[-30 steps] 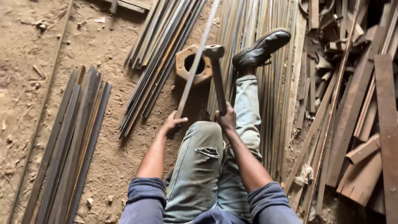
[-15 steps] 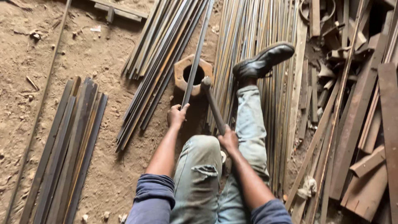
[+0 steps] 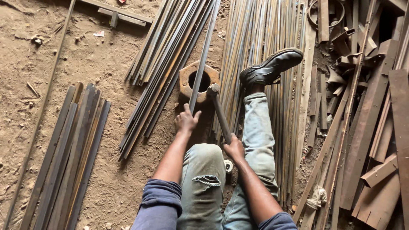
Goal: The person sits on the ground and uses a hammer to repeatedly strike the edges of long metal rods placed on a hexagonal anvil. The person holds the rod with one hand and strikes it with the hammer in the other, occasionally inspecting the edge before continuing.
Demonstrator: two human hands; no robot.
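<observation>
Hammer down on the rod, frame centre.
We see the hammer, raised a second ago, now lowered; right hand clamped on it, left hand gripping the rod over the ring block.

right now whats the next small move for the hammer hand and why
Probably lift the hammer a little and strike again: its head rests on the thin rod over the hexagonal block, the right hand grips the handle, the left hand steadies the rod.

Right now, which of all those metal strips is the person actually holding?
The single strip lying across the rusty holed block, gripped by the left hand; the others lie untouched in bundles on the ground.
</observation>
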